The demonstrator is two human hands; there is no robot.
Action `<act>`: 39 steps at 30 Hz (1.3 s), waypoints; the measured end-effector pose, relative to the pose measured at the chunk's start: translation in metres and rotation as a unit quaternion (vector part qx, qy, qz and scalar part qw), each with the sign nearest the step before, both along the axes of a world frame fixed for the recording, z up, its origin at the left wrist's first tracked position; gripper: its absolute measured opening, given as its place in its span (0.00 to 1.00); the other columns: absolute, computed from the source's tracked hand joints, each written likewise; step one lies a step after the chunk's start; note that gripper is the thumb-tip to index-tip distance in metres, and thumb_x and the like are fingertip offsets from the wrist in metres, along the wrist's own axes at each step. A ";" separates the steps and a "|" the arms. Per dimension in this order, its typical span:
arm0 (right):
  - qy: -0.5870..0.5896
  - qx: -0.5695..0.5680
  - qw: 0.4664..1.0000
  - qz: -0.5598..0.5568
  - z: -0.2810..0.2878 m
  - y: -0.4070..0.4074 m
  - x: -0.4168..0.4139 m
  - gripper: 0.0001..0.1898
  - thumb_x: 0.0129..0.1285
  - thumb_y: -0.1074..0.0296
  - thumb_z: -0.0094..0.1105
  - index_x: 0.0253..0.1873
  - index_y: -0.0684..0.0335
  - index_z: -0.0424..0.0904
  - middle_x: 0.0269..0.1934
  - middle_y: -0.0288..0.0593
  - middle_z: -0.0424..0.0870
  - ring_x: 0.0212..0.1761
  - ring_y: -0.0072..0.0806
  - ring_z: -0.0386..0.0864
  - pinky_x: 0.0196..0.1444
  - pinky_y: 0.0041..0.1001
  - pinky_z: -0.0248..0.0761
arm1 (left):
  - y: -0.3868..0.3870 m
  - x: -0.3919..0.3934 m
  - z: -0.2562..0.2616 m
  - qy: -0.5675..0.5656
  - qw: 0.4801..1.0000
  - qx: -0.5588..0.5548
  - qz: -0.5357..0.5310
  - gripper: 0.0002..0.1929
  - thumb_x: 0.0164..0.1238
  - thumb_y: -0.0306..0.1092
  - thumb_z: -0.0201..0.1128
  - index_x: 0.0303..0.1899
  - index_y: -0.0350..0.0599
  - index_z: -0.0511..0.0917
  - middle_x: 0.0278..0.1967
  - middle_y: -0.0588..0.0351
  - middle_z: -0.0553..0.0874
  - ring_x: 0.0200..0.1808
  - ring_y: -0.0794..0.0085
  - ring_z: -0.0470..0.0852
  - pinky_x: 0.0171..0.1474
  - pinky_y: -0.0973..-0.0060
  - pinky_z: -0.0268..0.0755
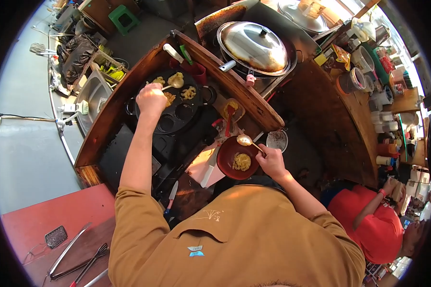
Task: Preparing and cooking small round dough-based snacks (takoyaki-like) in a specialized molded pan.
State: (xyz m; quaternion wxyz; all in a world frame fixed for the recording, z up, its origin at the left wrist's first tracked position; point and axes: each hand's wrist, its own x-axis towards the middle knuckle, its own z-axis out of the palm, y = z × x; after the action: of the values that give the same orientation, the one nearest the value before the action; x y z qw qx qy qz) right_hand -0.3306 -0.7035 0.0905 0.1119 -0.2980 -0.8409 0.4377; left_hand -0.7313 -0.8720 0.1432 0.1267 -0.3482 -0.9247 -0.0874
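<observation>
My left hand (pixel 151 98) grips the handle of a metal spoon (pixel 176 81), its bowl carrying yellow food over a round black pan (pixel 192 111) with several round hollows. Yellow pieces of food (pixel 189 93) lie in some hollows; others at the near side look bare. In my right hand (pixel 272 162) is a second metal spoon (pixel 245 140), held above the rim of a dark red bowl (pixel 225 158). Inside that bowl rests a small heap of yellow food (pixel 241 162). Whether the right hand also supports the bowl, I cannot tell.
A small container (pixel 238 109) holds a red utensil (pixel 229 120). A knife (pixel 172 195) lies near my body. Beyond a wooden partition (pixel 237 86) stands a lidded wok (pixel 256 48). A person in a red shirt (pixel 375 227) is at the right; tongs (pixel 70 247) lie at lower left.
</observation>
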 end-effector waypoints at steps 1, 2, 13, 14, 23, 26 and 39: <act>-0.004 -0.007 1.000 -0.006 0.000 0.000 0.000 0.12 0.59 0.73 0.60 0.46 0.69 0.85 0.25 0.63 0.78 0.24 0.50 0.82 0.28 0.35 0.73 | 0.000 0.007 0.000 0.000 1.000 -0.001 -0.001 0.08 0.59 0.32 0.59 0.32 0.46 0.87 0.34 0.49 0.89 0.38 0.54 0.89 0.43 0.60 0.83; -0.007 -0.015 1.000 -0.012 0.000 0.000 0.000 0.11 0.59 0.73 0.60 0.46 0.68 0.85 0.25 0.63 0.78 0.24 0.51 0.82 0.28 0.36 0.73 | 0.004 0.017 -0.001 0.015 0.999 -0.048 -0.020 0.07 0.58 0.32 0.60 0.31 0.46 0.86 0.33 0.49 0.89 0.38 0.55 0.89 0.42 0.61 0.82; 0.013 -0.006 1.000 0.028 0.011 0.002 -0.001 0.08 0.59 0.72 0.60 0.41 0.67 0.83 0.24 0.61 0.77 0.24 0.51 0.81 0.27 0.37 0.72 | -0.035 0.033 0.020 -0.067 0.980 -0.019 0.185 0.09 0.63 0.34 0.60 0.35 0.46 0.88 0.37 0.46 0.90 0.42 0.50 0.89 0.46 0.55 0.82; 0.015 -0.005 0.999 0.029 0.012 0.001 -0.002 0.07 0.59 0.72 0.60 0.40 0.67 0.82 0.24 0.61 0.77 0.24 0.51 0.80 0.27 0.37 0.71 | -0.043 0.033 0.014 -0.073 0.978 -0.044 0.191 0.09 0.64 0.34 0.60 0.36 0.47 0.88 0.37 0.46 0.90 0.43 0.50 0.90 0.46 0.56 0.82; 0.023 -0.004 0.999 0.040 0.010 0.000 -0.002 0.06 0.59 0.73 0.60 0.39 0.68 0.81 0.23 0.60 0.76 0.22 0.49 0.79 0.26 0.36 0.70 | -0.045 0.049 0.017 -0.058 0.982 -0.041 0.173 0.08 0.64 0.31 0.60 0.36 0.47 0.88 0.37 0.48 0.90 0.41 0.51 0.90 0.45 0.56 0.83; 0.014 0.003 0.998 0.054 0.014 -0.005 -0.005 0.07 0.59 0.73 0.60 0.40 0.68 0.81 0.24 0.61 0.76 0.22 0.48 0.78 0.27 0.35 0.71 | -0.058 0.048 0.004 -0.065 0.977 -0.087 0.181 0.09 0.65 0.32 0.59 0.37 0.50 0.88 0.38 0.48 0.90 0.42 0.50 0.90 0.46 0.55 0.82; 0.009 -0.013 0.999 0.052 0.013 -0.014 -0.002 0.09 0.60 0.74 0.59 0.45 0.68 0.83 0.24 0.61 0.76 0.23 0.47 0.80 0.28 0.34 0.71 | -0.108 -0.010 0.003 -0.006 0.972 -0.066 0.227 0.07 0.63 0.30 0.61 0.37 0.49 0.87 0.36 0.50 0.89 0.42 0.51 0.89 0.43 0.54 0.82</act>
State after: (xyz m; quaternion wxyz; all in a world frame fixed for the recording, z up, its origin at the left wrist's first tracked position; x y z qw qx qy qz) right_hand -0.3330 -0.7173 0.1031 0.0926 -0.2510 -0.8487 0.4562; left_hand -0.7413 -0.9797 0.1466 0.1142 -0.1359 -0.9841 0.0025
